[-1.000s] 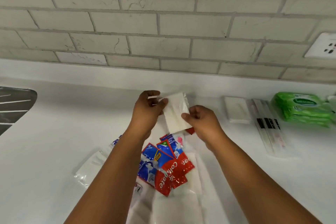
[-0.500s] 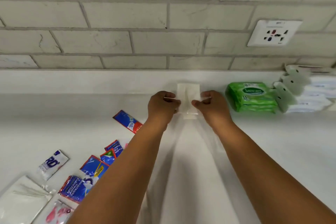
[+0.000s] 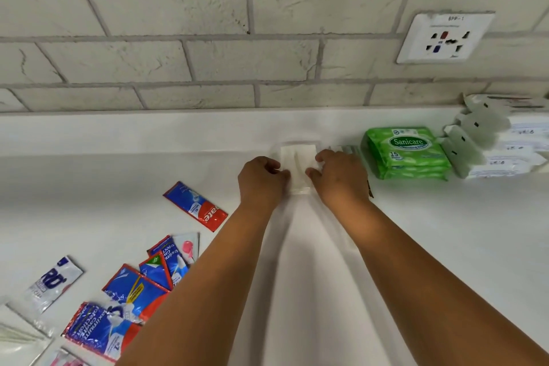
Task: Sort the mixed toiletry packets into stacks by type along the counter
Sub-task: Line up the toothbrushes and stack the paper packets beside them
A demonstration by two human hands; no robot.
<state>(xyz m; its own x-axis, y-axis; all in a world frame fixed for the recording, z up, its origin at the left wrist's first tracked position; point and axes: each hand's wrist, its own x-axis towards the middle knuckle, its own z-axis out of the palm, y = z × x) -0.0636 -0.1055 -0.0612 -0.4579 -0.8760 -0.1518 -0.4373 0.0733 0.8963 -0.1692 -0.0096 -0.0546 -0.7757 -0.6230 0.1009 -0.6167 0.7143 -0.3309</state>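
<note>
- Centrally, two hands meet at one white packet (image 3: 298,168) lying on the counter (image 3: 445,232) close to the back ledge.
- Left hand (image 3: 261,178) pinches the packet's left edge with curled fingers; right hand (image 3: 338,177) pinches its right edge the same way.
- Whether more white packets lie under this one cannot be told.
- Just right of the right hand, a few slim clear packets (image 3: 341,148) peek out; their count is unclear.
- Next to the right, one stack of green wipes (image 3: 405,154), about three packs deep, the top one reading Sanicare.
- Right of the green stack, a stack of white packs (image 3: 487,145), about four layers showing, partly cut by the frame edge.
- Left of the forearms, one red-and-blue sachet (image 3: 195,205) lies alone.
- Lower left, a mixed pile (image 3: 139,291) holds roughly five red-and-blue toothpaste sachets overlapping, plus one white sachet with a pink print.
- Apart at far left, one white sachet with blue letters (image 3: 53,284) and one clear packet (image 3: 17,336) at the corner.
- One socket (image 3: 445,37) sits on the tiled wall.
</note>
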